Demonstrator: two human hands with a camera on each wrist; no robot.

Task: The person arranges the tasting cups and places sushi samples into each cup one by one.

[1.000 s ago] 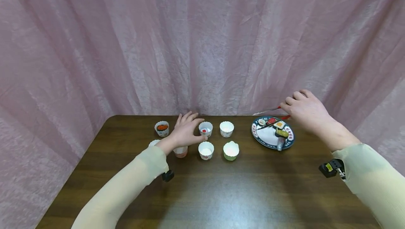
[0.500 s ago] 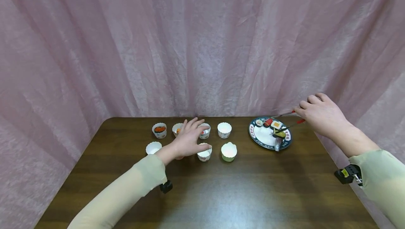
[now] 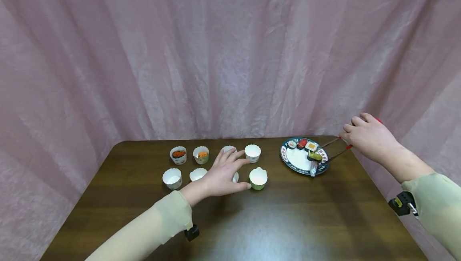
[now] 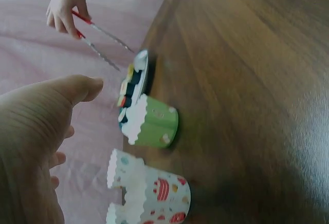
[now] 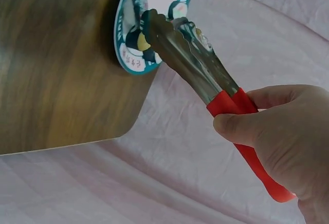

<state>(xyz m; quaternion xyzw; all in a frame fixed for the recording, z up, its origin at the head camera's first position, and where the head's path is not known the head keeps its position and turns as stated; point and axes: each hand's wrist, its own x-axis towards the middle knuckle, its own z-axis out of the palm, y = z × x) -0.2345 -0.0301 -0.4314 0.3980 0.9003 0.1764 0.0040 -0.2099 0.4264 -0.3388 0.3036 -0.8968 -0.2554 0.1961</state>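
Observation:
My right hand (image 3: pixel 371 137) grips the red-handled metal tongs (image 5: pixel 185 62) by their handles, thumb on one side. The tongs' arms stand apart over the right edge of a round plate (image 3: pixel 297 157), with nothing seen between the tips. Toy sushi lies along the plate's far and right sides: a red-topped piece (image 3: pixel 301 143), a yellow-centred piece (image 3: pixel 311 146), a green-topped piece (image 3: pixel 315 156) and a silvery piece (image 3: pixel 313 168). My left hand (image 3: pixel 223 175) hovers with fingers spread over the paper cups, thumb near the green cup (image 3: pixel 258 178). It holds nothing and partly hides some cups.
Paper cups stand in two rows on the wooden table (image 3: pixel 306 221). The far-left cup (image 3: pixel 178 161) holds orange-topped sushi; the cup beside it (image 3: pixel 201 161) has an orange piece inside. A pink curtain (image 3: pixel 223 61) hangs behind the table's far edge.
My right hand has moved right with the tongs, from above the plate's far side to its right edge. My left hand has drifted right and nearer across the cups. The view has shifted slightly.

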